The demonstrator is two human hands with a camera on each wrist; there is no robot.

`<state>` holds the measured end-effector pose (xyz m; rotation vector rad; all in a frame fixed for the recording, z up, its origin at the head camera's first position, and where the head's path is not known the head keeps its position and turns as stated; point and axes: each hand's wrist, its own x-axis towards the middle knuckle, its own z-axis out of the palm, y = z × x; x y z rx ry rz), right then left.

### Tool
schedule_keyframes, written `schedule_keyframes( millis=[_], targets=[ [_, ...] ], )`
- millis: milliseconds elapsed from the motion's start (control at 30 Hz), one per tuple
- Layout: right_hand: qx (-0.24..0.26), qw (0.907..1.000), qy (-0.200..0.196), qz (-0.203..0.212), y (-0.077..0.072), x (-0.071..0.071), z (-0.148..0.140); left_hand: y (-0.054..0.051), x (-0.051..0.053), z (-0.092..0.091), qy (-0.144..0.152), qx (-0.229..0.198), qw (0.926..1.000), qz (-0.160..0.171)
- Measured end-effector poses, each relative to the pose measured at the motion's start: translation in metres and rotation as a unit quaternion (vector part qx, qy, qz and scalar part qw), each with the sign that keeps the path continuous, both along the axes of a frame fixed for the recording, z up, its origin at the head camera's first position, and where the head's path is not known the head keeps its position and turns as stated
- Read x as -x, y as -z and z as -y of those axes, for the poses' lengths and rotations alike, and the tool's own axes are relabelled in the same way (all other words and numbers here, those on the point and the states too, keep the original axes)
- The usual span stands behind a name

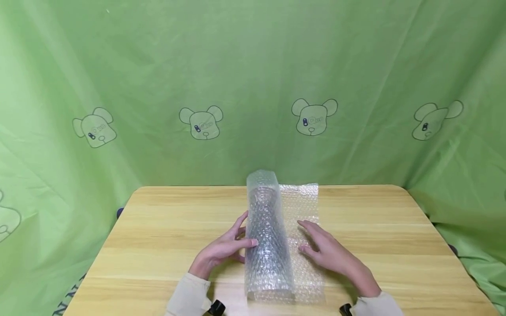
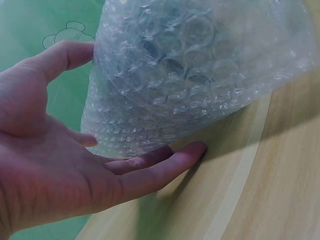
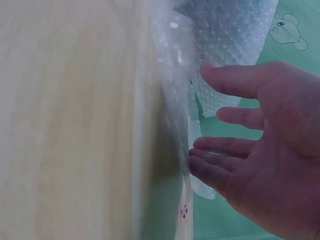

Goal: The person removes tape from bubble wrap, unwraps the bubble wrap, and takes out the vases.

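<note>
At the near side, two pale sleeves (image 1: 189, 295) come in from the bottom, and at each wrist there is a small black device (image 1: 216, 307). The left hand (image 1: 221, 250) is at the left side of a bubble wrap roll (image 1: 269, 259). Its thumb lies on the upper surface of the wrap, and its other fingers are spread and rather straight along the lower side; in the left wrist view, two of them reach under the roll's curve. This hand touches the roll with a loose, unclosed grip.

The right hand (image 1: 334, 254) is to the right of the roll, over the flat sheet of bubble wrap (image 1: 301, 206). Its fingers are extended and apart from the thumb, and it grips nothing; whether the fingertips touch the sheet, I cannot tell.

The roll lies lengthwise at the middle of the wooden table (image 1: 395, 245), from near the person to the far edge. Through its layers a darker shape is visible, narrower toward the far end, but I cannot tell what it is. The flat sheet extends from beneath the roll to its right.

Behind the table hangs a green curtain (image 1: 253, 66), printed with a row of outlined bear heads (image 1: 312, 127).
</note>
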<state>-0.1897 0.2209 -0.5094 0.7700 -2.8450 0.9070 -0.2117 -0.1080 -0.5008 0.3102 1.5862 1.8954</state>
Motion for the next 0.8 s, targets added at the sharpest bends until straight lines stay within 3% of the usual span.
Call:
schedule_keyframes(
  millis=[433, 800],
  targets=[
    [-0.039, 0.9973, 0.01, 0.061, -0.002, -0.006, 0.004, -0.002, 0.001, 0.008, 0.008, -0.011, 0.9999, 0.003],
    [-0.049, 0.9965, -0.005, 0.068, 0.001, -0.008, 0.003, -0.006, 0.003, 0.025, 0.015, 0.033, 0.9986, -0.04]
  ],
)
